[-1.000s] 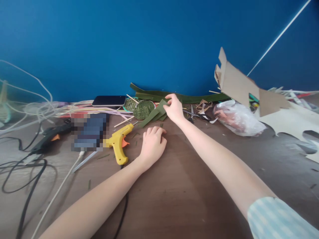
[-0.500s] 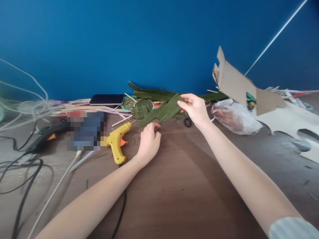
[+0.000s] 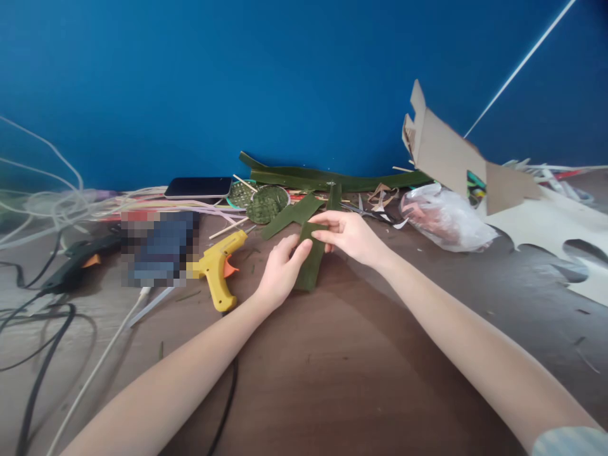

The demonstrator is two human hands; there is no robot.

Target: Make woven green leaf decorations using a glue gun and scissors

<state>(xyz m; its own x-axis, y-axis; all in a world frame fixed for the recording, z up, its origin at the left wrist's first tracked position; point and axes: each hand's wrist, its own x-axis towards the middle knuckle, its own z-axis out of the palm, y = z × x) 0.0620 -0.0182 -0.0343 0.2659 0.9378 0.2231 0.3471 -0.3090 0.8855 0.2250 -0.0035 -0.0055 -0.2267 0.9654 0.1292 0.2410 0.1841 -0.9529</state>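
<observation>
Right of the yellow glue gun (image 3: 221, 269), a green leaf strip (image 3: 310, 269), held two-handed
The left hand (image 3: 281, 267) pinches its left edge, thumb on top; the right hand (image 3: 349, 235) grasps its far end. Light, flat grips should avoid creases, I'd say; what's underneath is hidden from me.
</observation>
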